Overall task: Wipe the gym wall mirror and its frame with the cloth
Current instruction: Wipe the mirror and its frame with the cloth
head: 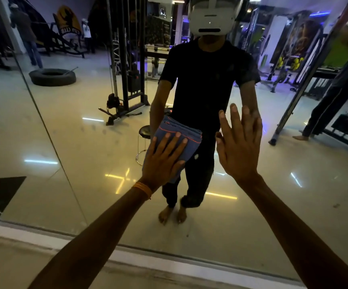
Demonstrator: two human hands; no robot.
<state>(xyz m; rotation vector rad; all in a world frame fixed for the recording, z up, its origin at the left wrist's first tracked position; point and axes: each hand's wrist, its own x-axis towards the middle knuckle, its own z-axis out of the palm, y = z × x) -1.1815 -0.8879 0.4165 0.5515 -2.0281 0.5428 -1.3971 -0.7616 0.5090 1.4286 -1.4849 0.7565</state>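
Note:
The wall mirror (89,147) fills most of the head view and reflects me and the gym behind. My left hand (164,159) lies flat with straight fingers on a folded blue cloth (181,132) with red stitching, pressing it against the glass at the middle. My right hand (239,147) is flat on the glass just right of the cloth, fingers straight and spread, holding nothing. The mirror's grey bottom frame (148,250) runs across the lower view, above a pale ledge.
A dark vertical seam (50,134) divides the mirror into panels on the left. Smudges and small spots mark the glass near the seam and below the hands. The reflection shows a tyre, a cable machine, a stool and other people.

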